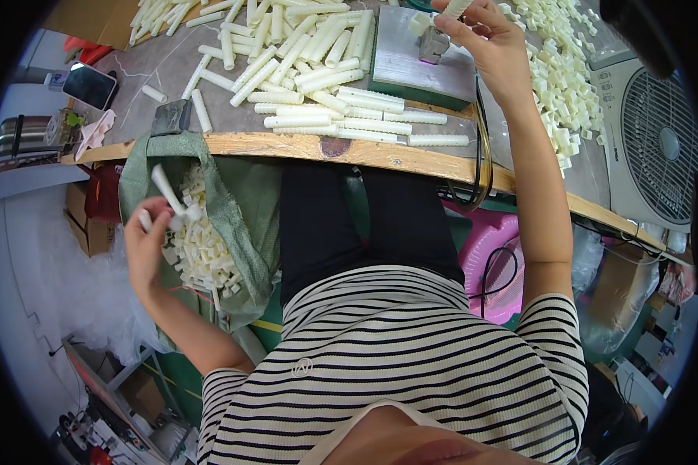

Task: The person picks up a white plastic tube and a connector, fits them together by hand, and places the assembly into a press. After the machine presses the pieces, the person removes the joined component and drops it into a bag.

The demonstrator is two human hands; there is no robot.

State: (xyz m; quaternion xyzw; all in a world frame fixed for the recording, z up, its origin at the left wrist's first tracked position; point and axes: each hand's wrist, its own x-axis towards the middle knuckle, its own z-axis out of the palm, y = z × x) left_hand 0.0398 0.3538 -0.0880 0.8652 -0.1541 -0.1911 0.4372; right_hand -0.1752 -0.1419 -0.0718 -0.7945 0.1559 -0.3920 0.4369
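Observation:
Over the mouth of a green woven sack (221, 201), my left hand (143, 248) has its fingers curled. A short white plastic piece (145, 220) shows between them. Right beside the fingertips is a white tube (165, 188) with a small fitting at its lower end, smeared by motion; whether the fingers still touch it I cannot tell. My right hand (492, 43) pinches a ribbed cream tube (457, 8) at the top edge, above a small metal block (433, 48) on a steel-topped plate (403, 66). Next to that block is a cream square fitting (420, 24).
Many ribbed tubes (287, 62) are heaped on the table, several lined up near its wooden edge (287, 146). Square fittings (554, 85) pile up at right beside a grey fan (659, 139). White pieces (209, 256) fill the sack. A phone (90, 85) lies left; a pink basket (496, 248) stands below.

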